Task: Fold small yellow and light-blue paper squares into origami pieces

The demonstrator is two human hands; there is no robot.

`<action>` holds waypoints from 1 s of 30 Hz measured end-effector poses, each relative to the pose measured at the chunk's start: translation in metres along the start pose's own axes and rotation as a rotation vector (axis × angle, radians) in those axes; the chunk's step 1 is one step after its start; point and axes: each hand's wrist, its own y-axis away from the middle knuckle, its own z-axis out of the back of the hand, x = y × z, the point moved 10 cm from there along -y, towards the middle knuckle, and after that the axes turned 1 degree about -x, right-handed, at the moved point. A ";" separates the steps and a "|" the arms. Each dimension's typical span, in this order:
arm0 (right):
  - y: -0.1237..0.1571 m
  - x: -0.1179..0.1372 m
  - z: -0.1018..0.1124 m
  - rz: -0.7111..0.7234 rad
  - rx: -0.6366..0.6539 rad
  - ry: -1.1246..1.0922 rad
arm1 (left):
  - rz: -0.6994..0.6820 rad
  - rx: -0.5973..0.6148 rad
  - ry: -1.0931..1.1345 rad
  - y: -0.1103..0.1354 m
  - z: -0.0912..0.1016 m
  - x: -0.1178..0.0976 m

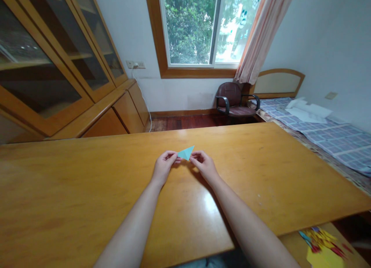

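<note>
A small light-blue piece of folded paper [185, 153], roughly triangular with one point up to the right, is held just above the wooden table [87, 190]. My left hand [165, 165] pinches its left corner between thumb and fingers. On the other side, my right hand [204, 165] has its thumb and fingertips closed at the paper's lower right edge. Both forearms reach in from the bottom of the view, and the right one casts a shadow on the tabletop.
At the lower right, a lower surface holds yellow paper [324, 256] and colourful scraps [321, 239]. Beyond the table stand a maroon armchair [234, 99] and a bed [327, 132] with a checked cover. A glass-fronted cabinet [95, 105] lines the left wall.
</note>
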 end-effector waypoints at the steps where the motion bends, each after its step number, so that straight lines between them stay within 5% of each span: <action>1: 0.000 0.000 0.000 0.001 -0.001 -0.011 | 0.001 0.002 0.003 0.000 0.000 0.000; 30: -0.004 0.002 0.001 0.087 0.004 -0.164 | -0.014 0.093 -0.100 0.004 -0.008 -0.004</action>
